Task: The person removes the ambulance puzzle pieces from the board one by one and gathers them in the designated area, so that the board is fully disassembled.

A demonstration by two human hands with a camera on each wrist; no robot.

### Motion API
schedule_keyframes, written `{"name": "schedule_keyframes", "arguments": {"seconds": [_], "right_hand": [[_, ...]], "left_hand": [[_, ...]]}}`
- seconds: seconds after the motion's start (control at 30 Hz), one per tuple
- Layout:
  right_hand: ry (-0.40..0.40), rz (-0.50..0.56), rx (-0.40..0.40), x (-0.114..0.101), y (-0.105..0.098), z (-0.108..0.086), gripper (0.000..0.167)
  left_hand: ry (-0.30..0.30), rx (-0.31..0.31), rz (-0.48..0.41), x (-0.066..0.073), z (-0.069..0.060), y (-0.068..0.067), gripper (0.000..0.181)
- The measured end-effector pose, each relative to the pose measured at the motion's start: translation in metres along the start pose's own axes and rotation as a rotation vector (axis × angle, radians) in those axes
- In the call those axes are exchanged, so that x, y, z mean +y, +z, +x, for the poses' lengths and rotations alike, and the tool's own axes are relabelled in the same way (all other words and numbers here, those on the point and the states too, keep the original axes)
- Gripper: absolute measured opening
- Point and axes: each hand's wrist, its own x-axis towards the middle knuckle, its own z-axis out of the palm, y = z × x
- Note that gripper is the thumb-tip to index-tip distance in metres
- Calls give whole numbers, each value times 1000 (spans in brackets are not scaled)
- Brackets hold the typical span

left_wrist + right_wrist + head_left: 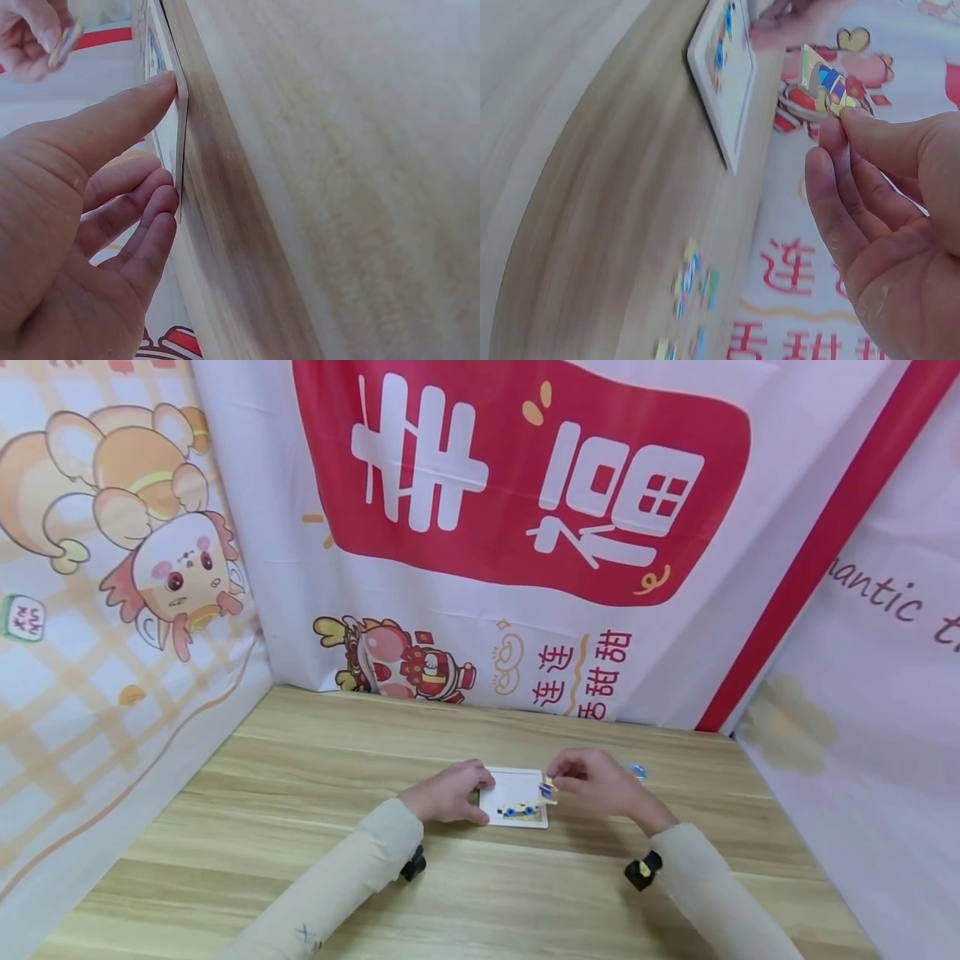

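Note:
A small white puzzle board [501,787] lies flat on the table, with a few joined picture pieces [519,812] showing blue wheels along its near side. My left hand [448,793] rests at the board's left edge. In the left wrist view, its thumb [142,101] presses the board's rim while the other fingers, loosely bent, touch farther along. Thumb and fingertips of my right hand [600,783] pinch a colourful puzzle piece [829,84], held just above the right side of the board. The piece is cream with blue, purple and orange print.
Several loose puzzle pieces [690,281] lie on the wooden table [360,752] right of the board, mostly behind my right hand in the head view. A printed cloth [262,527] hangs at the back, with cloth walls on both sides.

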Motion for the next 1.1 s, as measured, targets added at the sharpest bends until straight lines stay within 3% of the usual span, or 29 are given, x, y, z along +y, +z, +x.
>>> {"name": "schedule_keyframes", "arguments": {"seconds": [0.4, 0.6, 0.73, 0.83, 1.1], "right_hand": [[125, 34, 14, 24, -41, -47, 8], [103, 51, -48, 40, -31, -54, 8], [86, -8, -81, 52, -20, -53, 8], [120, -47, -95, 58, -13, -51, 9], [127, -98, -84, 57, -10, -44, 11]], "left_hand": [[-20, -6, 1, -3, 1, 2, 59], [-23, -8, -3, -5, 2, 4, 60], [-21, -5, -10, -5, 2, 5, 60], [-21, -6, -21, -4, 0, 5, 59], [1, 5, -5, -3, -1, 3, 58]]}}
